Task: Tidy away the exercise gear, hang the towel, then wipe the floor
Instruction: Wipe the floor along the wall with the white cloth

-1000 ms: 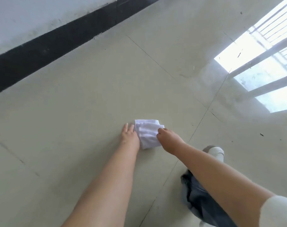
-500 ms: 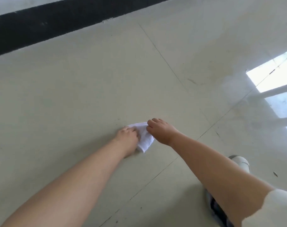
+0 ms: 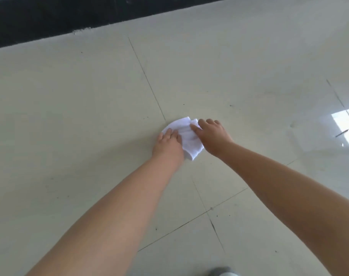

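Step in hand, as judged: floor-wiping. White cloth (image 3: 184, 136), folded, is laid flat on the tiled floor (image 3: 90, 108) at centre, over a grout line. Left hand (image 3: 168, 143) is pressed flat on its left part, fingers straight; right hand (image 3: 211, 134) is pressed on its right edge, fingers loosely bent. Next move likely calls for steady downward pressure through a sweep. Black skirting (image 3: 50, 18) bounds the far side, well apart; open tile is seen left, right and near

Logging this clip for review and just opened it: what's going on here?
A person is bent over a pale tiled floor, wiping it with a folded white cloth. The left hand presses flat on the cloth's left side, and the right hand rests on its right side with fingers spread. The cloth lies near a grout line, with a black baseboard farther off.
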`<state>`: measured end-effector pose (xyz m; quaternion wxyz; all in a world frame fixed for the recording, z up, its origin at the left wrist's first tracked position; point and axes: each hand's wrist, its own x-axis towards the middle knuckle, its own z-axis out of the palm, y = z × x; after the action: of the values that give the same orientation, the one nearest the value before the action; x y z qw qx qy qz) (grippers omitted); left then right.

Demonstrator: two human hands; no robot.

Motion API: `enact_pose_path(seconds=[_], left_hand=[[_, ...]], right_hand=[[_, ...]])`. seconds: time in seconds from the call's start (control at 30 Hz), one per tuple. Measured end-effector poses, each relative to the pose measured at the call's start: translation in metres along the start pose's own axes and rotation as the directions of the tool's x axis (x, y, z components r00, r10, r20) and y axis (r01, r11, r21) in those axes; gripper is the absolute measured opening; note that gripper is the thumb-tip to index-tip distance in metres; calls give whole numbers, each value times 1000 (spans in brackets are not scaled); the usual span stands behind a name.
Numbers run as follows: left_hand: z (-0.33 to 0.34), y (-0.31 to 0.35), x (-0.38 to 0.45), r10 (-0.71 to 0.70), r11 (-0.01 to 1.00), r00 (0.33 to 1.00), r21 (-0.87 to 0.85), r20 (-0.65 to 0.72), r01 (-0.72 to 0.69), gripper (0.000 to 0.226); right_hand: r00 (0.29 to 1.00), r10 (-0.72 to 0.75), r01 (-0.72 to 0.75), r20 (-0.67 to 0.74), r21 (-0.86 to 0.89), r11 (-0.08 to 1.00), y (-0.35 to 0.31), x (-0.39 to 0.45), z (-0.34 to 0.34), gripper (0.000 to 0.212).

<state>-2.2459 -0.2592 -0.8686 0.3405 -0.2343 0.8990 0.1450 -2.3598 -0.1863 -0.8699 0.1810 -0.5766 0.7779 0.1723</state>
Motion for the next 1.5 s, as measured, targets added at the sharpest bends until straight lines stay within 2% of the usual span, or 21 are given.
enact_pose_path(seconds=[0.03,0.1,0.13,0.2,0.23,0.3,0.37,0.47,0.57,0.7,0.8,0.93,1.07,1.13,1.17,1.23,1.3,1.4,1.43,1.5], left_hand=[[-5,16,10,20,1000,1000,8,-8,-20,72],[-4,50,18,69,997,998,23,-13,-68,72],[0,67,16,91,996,996,26,-8,-91,69],[8,92,8,135,990,990,20,40,-136,65],[12,99,2,143,990,988,6,67,-143,64],[16,103,-6,120,993,989,-23,88,-118,62],[15,99,-7,105,995,992,-3,72,-105,60],[13,91,-3,97,993,993,68,67,-101,58],[7,86,8,79,990,996,111,27,-82,56],[-19,84,52,86,994,991,70,-103,-79,54],[-42,93,82,103,992,986,80,-131,-93,56],[-40,122,88,221,975,961,71,-168,-212,54],[-8,148,65,309,946,925,-33,-221,-324,46],[5,149,53,324,939,889,-3,-324,-344,23],[11,144,48,326,943,881,50,-342,-329,20],[23,132,49,307,950,860,85,-407,-299,36],[17,123,43,293,956,852,123,-433,-266,37],[12,120,42,318,948,875,143,-365,-285,13],[11,120,43,322,947,882,140,-345,-291,13],[8,123,44,338,939,905,163,-258,-303,41]], right_hand=[[996,84,-84,6,40,996,15,-7,6,57],[981,166,-165,-102,18,986,37,-29,28,64],[966,203,-194,-161,68,979,45,-40,45,63],[934,243,-189,-260,216,958,52,-68,72,40],[933,259,-184,-249,289,940,49,-81,82,36],[933,218,-105,-286,364,926,36,-92,93,42],[935,241,-108,-259,441,891,23,-89,92,38],[899,302,-102,-317,520,848,24,-71,89,34],[883,339,-150,-324,490,859,49,-50,81,23],[910,351,-213,-220,480,851,97,-13,59,35],[899,385,-265,-207,440,858,124,-1,50,36],[878,457,-358,-142,440,824,136,-34,68,41],[795,543,-415,-270,411,812,116,-87,111,31],[777,540,-393,-323,421,817,96,-102,122,25],[778,529,-369,-339,436,821,87,-103,123,24],[771,508,-319,-384,458,830,75,-99,118,19],[795,482,-281,-368,481,830,70,-89,107,26],[859,427,-272,-281,455,848,71,-83,103,37],[879,407,-269,-250,443,855,72,-84,104,40],[909,367,-263,-197,411,873,71,-88,113,58]])
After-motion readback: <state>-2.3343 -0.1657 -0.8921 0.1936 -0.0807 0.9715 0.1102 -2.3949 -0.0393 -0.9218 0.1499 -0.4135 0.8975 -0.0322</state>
